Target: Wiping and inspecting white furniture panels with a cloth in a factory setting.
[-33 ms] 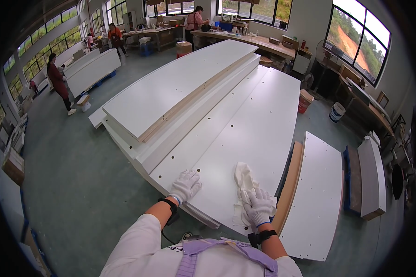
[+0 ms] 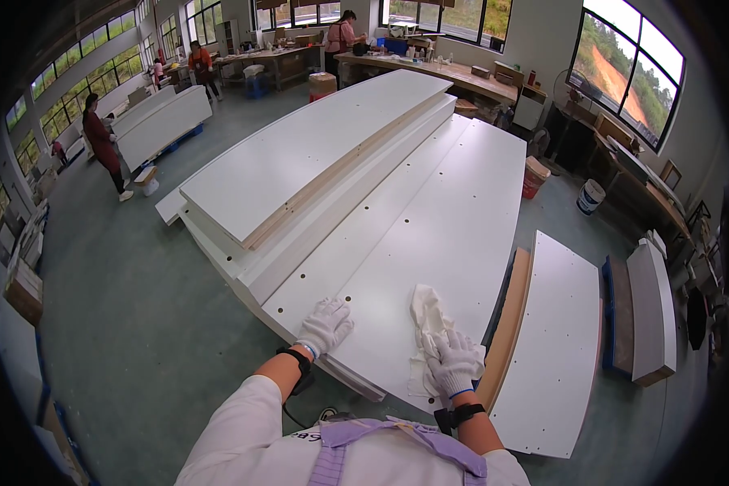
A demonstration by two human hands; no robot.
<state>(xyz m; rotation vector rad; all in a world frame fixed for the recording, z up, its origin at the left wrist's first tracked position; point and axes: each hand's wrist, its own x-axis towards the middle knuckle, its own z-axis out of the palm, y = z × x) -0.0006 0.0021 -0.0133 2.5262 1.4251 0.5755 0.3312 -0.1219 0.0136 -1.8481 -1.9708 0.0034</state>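
Observation:
A broad white panel (image 2: 429, 235) with several small dark holes lies in front of me. My left hand (image 2: 326, 326), in a white knit glove, rests on its near left part beside a hole, fingers laid on the surface and nothing held. Close to the near right edge, my right hand (image 2: 455, 361), gloved too, presses on a crumpled white cloth (image 2: 426, 312). Part of the cloth spreads out ahead of the fingers; the rest is hidden under the palm. Both wrists carry dark bands.
Another stack of white panels (image 2: 324, 154) sits on the panel's left side. To the right stands a lower white panel (image 2: 547, 348) with a brown edge, then a curved piece (image 2: 650, 312). Buckets (image 2: 590, 197), workbenches (image 2: 454, 73) and several people (image 2: 103, 146) are farther off.

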